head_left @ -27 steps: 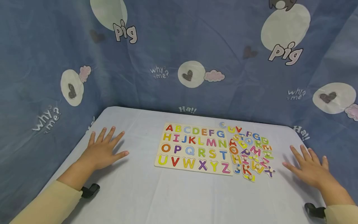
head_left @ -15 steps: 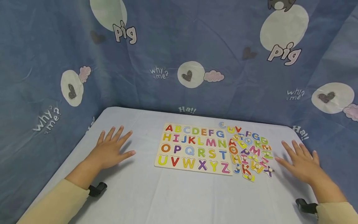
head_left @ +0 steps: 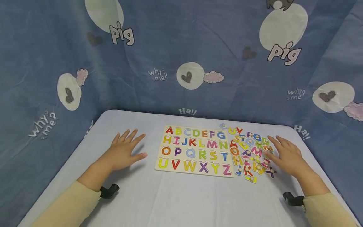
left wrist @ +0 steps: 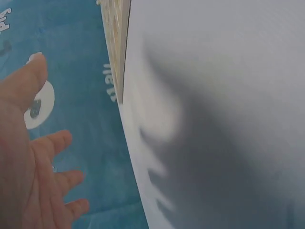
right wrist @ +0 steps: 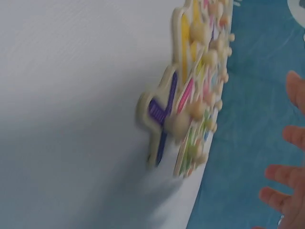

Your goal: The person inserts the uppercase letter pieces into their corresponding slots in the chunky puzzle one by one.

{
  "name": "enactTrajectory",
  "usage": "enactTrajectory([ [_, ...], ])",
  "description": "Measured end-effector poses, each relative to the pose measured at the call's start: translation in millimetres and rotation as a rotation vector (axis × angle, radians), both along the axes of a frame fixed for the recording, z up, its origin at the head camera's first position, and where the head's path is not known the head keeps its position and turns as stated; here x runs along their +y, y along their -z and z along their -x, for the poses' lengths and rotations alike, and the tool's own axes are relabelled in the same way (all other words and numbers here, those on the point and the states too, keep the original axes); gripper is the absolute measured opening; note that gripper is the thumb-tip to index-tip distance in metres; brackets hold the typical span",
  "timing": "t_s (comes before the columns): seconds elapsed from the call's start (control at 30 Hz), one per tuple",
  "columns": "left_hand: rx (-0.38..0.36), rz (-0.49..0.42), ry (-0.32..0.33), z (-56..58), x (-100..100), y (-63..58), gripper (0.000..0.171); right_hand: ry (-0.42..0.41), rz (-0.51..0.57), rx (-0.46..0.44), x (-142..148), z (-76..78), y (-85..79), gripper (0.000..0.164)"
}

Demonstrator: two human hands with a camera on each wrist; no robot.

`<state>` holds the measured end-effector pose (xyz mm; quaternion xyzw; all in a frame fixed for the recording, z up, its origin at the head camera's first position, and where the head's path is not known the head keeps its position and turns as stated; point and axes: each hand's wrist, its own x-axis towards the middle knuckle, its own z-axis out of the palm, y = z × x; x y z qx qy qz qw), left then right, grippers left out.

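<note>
An alphabet puzzle board (head_left: 181, 171) with coloured letters A to Z in rows lies flat on the white table. Right beside it is a pile of loose letter pieces with round knobs, among them a red K (head_left: 248, 171) and a purple X (right wrist: 161, 114). My left hand (head_left: 122, 154), fingers spread, hovers left of the board and holds nothing; its shadow falls on the cloth in the left wrist view. Over the right edge of the pile hovers my right hand (head_left: 287, 157), fingers extended and nothing in them, overlapping some pieces in the head view.
A white cloth (head_left: 181, 201) covers the table. Behind it and along the sides hangs a blue curtain (head_left: 158, 97) with printed pictures and words. Each wrist wears a black camera mount, such as the left one (head_left: 110, 191).
Both hands have moved inward: the left hand to the right toward the board, the right hand to the left up to the loose letters. Board and letters stay in place.
</note>
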<state>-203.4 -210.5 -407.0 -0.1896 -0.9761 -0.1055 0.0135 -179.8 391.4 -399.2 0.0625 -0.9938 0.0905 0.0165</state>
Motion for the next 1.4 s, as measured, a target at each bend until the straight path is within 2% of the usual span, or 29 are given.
enactTrajectory([
  [0.37,-0.059,0.019,0.031,10.5,20.7,16.8,0.081,-0.029,0.142,0.016,-31.5,20.5,-10.0,0.071],
  [0.57,-0.133,-0.003,0.054,15.2,35.3,20.7,0.084,-0.041,0.196,0.029,-46.2,30.5,-8.3,0.059],
  [0.9,-0.230,-0.042,0.129,19.3,54.6,21.6,0.081,-0.050,0.237,-0.075,-67.9,49.6,2.8,0.048],
  [1.2,-0.274,-0.034,0.075,19.9,45.7,23.2,0.090,-0.134,0.257,-0.157,-87.0,69.4,9.3,0.036],
  [1.4,-0.288,-0.050,0.090,24.3,48.5,29.2,0.091,-0.116,0.278,-0.196,-90.1,75.2,12.8,0.032],
])
